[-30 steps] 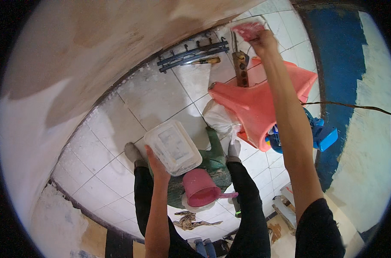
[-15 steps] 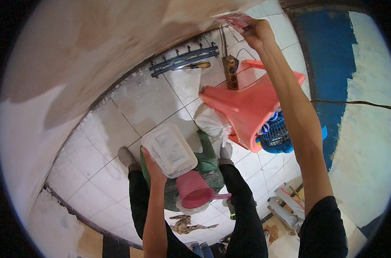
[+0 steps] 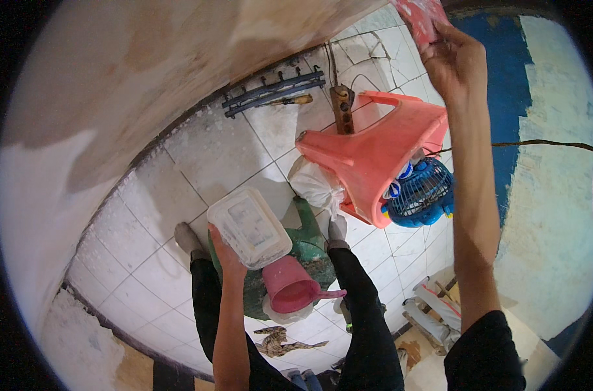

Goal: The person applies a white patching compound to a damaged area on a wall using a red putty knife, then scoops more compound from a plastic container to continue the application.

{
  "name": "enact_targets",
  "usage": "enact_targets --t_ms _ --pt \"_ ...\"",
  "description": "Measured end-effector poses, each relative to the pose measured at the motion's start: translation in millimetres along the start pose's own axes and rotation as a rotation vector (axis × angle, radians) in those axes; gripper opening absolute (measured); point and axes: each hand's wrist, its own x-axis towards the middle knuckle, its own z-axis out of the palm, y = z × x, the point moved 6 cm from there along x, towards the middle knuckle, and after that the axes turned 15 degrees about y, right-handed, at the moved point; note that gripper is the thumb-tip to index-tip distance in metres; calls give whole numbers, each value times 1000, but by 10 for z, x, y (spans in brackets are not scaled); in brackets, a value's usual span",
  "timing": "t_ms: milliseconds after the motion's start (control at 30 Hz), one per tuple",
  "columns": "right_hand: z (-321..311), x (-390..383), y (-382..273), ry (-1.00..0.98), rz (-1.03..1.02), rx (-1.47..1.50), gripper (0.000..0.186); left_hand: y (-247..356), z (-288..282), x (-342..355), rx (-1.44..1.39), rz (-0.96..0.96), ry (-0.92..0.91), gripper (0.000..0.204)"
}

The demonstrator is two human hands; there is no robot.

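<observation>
White-smeared tub (image 3: 251,228) in left fingers (image 3: 216,238)

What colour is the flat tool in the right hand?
The flat tool is pinkish red with whitish smears; head view.

The left hand (image 3: 229,255) and the right hand (image 3: 458,68) are both bare, as are the 2 slender forearms (image 3: 234,319) behind them. Well back from the right hand, 1 loose, plain black short sleeve (image 3: 487,352) covers the arm. On either side of the left hand run 2 black trouser legs (image 3: 363,313), tapering toward the ankle. Of the 2 greyish socks (image 3: 187,236), 1 is near the left hand, the other farther to its right.
</observation>
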Motion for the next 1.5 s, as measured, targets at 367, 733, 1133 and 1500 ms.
enact_targets --t_ms 367,733,1133,1500 --pt "-521 1060 2098 -67 246 -46 33 66 192 -26 22 -17 21 73" --pt "370 287 136 -166 67 -97 37 -33 -12 3 -29 -62 -43 82" --pt "-444 645 882 -82 126 -299 30 55 63 -35 57 8 -48 76" --pt "-58 1547 1165 -225 91 -339 31 -31 77 3 70 -51 64 75"
